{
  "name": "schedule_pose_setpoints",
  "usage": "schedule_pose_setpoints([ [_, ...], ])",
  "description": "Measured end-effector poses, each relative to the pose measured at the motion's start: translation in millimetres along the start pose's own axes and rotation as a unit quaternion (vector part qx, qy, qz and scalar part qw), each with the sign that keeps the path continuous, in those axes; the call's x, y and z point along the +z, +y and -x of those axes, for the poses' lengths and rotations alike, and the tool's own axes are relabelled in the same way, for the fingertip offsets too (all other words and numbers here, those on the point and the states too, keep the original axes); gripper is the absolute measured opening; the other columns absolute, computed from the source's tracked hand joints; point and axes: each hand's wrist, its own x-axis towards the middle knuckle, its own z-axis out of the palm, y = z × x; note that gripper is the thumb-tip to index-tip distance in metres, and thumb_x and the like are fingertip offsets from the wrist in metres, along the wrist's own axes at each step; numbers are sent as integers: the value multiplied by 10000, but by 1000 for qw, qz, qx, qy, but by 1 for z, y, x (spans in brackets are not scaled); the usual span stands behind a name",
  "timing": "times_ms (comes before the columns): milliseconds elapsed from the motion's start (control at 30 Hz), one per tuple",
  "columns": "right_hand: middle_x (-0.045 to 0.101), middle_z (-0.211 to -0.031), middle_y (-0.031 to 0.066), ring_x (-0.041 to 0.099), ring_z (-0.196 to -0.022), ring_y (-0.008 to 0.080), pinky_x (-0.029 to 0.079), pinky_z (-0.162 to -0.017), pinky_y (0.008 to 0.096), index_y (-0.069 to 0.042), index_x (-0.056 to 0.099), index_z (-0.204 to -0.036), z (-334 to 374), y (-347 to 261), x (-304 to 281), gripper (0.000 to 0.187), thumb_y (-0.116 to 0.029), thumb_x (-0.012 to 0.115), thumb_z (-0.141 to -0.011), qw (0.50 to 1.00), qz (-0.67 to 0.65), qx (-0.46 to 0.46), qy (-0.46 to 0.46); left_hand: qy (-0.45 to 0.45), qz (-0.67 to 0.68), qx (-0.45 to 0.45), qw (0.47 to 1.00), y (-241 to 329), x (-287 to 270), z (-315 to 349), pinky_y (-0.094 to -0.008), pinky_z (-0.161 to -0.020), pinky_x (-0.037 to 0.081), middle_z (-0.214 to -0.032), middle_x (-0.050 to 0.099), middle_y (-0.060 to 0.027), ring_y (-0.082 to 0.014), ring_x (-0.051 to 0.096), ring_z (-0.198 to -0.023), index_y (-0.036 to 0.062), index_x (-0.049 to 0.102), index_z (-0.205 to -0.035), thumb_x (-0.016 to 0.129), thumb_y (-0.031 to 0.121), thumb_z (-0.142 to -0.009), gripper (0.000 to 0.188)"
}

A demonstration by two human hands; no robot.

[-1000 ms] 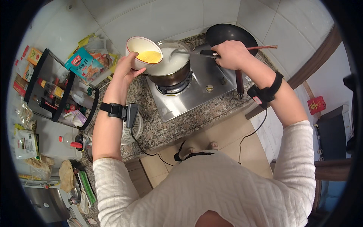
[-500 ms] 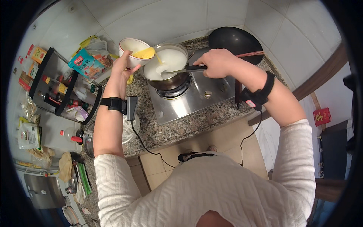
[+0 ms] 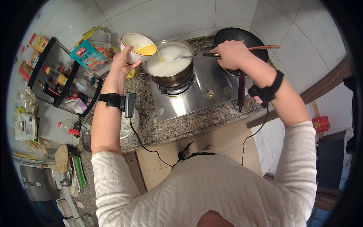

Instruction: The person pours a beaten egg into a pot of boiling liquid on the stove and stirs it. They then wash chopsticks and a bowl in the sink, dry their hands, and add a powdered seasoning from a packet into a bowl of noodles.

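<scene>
While a steel stove [image 3: 181, 108] is bordered by a speckled counter [image 3: 151, 130] and backed by a tiled wall [image 3: 162, 19], a pot [image 3: 170, 80] of whitish liquid is borne on its left burner, with a black wok [image 3: 238, 37] at far right. A bowl [image 3: 132, 43], tipped over the pot's left rim, is gripped by the left hand [image 3: 123, 62]; yellow liquid [image 3: 146, 50] is poured from it. A utensil [image 3: 202, 57], its tip dipped in the pot, is gripped by the right hand [image 3: 232, 55], back upward. Printing is carried by a blue packet [image 3: 90, 55] at left.
</scene>
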Motion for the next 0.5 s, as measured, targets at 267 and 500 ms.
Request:
schedule_pose_setpoints([
  [267,740,-931,96,698,-917,296,560,-811,422,-251,690,-1241,-3,-25,3,444,-214,641,-801,997,-13,-74,29,-14,-17,5,1000,-2,1,-3,-456,-736,630,-1249,534,-168,-335,575,-1128,-21,501,-1270,738,211,-797,577],
  [500,729,-1037,116,688,-1007,295,549,-867,408,-202,723,-1175,-22,-24,14,406,-123,588,-801,999,-9,-17,39,-16,-61,9,998,0,-3,-13,-427,-729,626,-1253,513,-156,-305,576,-1104,17,457,-1307,744,225,-802,617],
])
